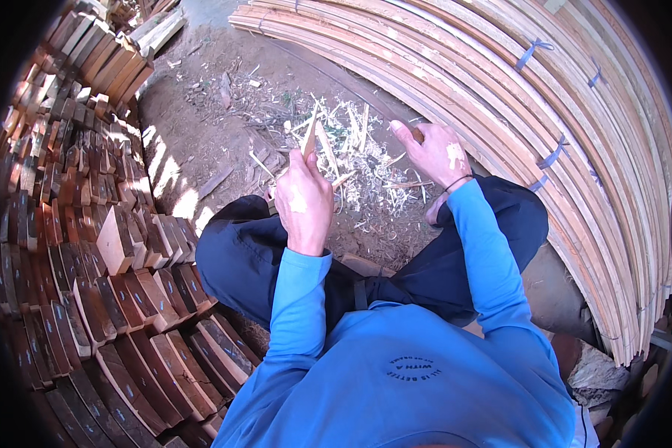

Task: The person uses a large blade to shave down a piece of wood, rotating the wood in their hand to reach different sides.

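My left hand [308, 198] is closed around a pointed piece of wood [310, 133], its tip standing up beyond the thumb. Over to the right, my right hand [438, 155] grips a wooden-handled tool [418, 136], and most of the handle is hidden by the fingers. A long dark strip [358, 89] runs up and left from this hand; whether it is the tool's blade, I cannot tell. The hands are apart, above my bent legs. Pale wood shavings [366, 164] and thin slivers lie on the ground beyond and between them.
Stacked wooden blocks [138, 299] crowd the left side, with more blocks [108, 60] at the far left. Long curved wooden strips [493, 97], tied with blue bands, sweep round the right. A rough stone-like lump [601, 373] lies at the lower right.
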Tool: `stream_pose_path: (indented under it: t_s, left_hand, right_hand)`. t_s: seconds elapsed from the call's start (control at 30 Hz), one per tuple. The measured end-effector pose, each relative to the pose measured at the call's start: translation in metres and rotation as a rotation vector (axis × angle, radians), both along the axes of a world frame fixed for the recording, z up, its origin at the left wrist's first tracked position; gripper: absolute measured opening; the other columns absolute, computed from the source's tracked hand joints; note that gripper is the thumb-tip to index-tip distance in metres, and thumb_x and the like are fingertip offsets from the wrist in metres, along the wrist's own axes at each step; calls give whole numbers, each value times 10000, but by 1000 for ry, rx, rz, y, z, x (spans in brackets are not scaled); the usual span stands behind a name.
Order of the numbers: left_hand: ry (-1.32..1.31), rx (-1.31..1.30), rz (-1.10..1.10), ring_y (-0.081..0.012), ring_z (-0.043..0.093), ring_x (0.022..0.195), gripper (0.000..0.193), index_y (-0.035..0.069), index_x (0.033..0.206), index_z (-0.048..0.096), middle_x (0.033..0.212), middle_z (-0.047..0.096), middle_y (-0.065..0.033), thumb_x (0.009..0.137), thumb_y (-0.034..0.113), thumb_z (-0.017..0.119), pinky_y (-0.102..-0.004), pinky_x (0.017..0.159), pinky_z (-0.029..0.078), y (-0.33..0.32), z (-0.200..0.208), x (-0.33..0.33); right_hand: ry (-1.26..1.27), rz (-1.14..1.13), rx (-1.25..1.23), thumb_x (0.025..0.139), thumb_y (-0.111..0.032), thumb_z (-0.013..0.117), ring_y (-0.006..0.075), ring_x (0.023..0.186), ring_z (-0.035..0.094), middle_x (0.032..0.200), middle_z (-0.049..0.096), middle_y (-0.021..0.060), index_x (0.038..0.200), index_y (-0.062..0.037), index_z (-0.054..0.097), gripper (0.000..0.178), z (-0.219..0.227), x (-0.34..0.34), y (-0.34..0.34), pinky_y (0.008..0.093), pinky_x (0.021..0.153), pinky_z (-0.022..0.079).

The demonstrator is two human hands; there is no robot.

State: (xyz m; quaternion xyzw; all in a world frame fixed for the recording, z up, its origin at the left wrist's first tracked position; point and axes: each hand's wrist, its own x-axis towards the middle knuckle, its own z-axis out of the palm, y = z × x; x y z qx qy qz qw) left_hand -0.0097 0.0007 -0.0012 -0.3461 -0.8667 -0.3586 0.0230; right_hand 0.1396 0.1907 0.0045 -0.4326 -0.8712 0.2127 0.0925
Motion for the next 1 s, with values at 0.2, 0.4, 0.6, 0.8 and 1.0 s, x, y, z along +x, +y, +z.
stream_pose_path:
  t_s: [0.2, 0.4, 0.6, 0.8, 1.0]
  left_hand:
    - [-4, -61, 3, -468, 668, 677, 171, -25, 912, 570, 678, 634, -283, 998, 117, 611, -546, 585, 482, 6, -3, 5]
    - [22, -49, -31, -477, 656, 669, 173, -11, 906, 573, 677, 632, -285, 998, 129, 616, -561, 604, 472, 4, -6, 6]
    - [16, -32, -34, -479, 656, 666, 187, -18, 894, 592, 676, 634, -287, 1000, 134, 614, -566, 608, 468, 9, -10, 5]
    - [2, -76, -46, -481, 667, 675, 220, -43, 896, 610, 701, 649, -299, 1015, 141, 589, -567, 618, 477, 8, -6, 7]
    - [-653, 287, -143, -207, 544, 504, 272, 27, 912, 606, 656, 606, -90, 1089, 220, 531, -368, 484, 401, 5, -18, -13]
  right_hand:
    - [-33, 90, -94, 942, -667, 595, 453, 731, 700, 689, 659, 282, 827, 11, 737, 702, 33, 36, -47, 547, 732, 537]
    - [-93, 96, 19, 913, -696, 610, 449, 708, 708, 656, 661, 269, 844, -8, 756, 707, 27, 42, -52, 543, 707, 562]
    - [-106, 106, 60, 915, -710, 588, 445, 758, 722, 723, 693, 273, 868, -12, 773, 724, 20, 13, -42, 533, 736, 581]
    - [-130, 16, 6, 926, -754, 513, 439, 877, 738, 879, 734, 294, 944, 1, 789, 804, 8, -22, -20, 538, 837, 574]
    - [-44, -1, -140, 938, -736, 509, 434, 884, 726, 847, 723, 298, 940, 55, 771, 832, 16, -4, 3, 503, 869, 548]
